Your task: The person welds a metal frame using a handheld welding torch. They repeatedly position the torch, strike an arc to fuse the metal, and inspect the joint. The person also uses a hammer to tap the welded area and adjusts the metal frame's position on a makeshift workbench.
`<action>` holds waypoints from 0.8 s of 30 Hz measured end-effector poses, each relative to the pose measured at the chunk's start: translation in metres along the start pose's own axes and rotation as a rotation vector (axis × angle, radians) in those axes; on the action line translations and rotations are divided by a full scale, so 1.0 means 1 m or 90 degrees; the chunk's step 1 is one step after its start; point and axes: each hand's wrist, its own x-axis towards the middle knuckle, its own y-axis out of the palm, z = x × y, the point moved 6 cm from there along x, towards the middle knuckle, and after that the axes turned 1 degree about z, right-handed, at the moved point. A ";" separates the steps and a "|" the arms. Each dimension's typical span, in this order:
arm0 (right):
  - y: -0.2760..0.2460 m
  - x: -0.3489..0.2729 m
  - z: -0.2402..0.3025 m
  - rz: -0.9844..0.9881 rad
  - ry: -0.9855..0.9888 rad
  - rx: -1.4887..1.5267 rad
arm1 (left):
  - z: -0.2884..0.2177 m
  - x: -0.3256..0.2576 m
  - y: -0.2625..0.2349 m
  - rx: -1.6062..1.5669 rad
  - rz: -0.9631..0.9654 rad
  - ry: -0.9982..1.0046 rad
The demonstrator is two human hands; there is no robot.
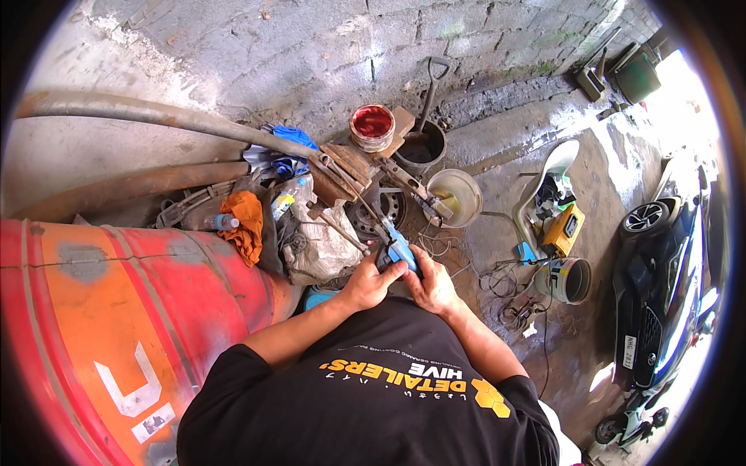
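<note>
Hands in the head view, left hand (367, 286) and right hand (435, 289), grip a blue, elongated object (400, 250) at twelve o'clock from the black, printed shirt (311, 412). Handling it seems the current step; moving on likely calls for steady fingers.

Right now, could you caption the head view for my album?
Left hand and right hand hold a blue object, red-filled bucket beyond.
</note>
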 end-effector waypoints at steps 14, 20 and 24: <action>0.002 0.000 -0.005 0.010 0.000 -0.007 | -0.002 0.000 -0.001 -0.024 0.004 -0.003; 0.002 0.001 -0.002 0.006 -0.015 -0.012 | -0.001 0.000 -0.001 -0.031 0.012 -0.005; 0.002 0.001 -0.004 0.010 -0.018 -0.011 | -0.003 -0.001 0.000 -0.052 0.009 -0.030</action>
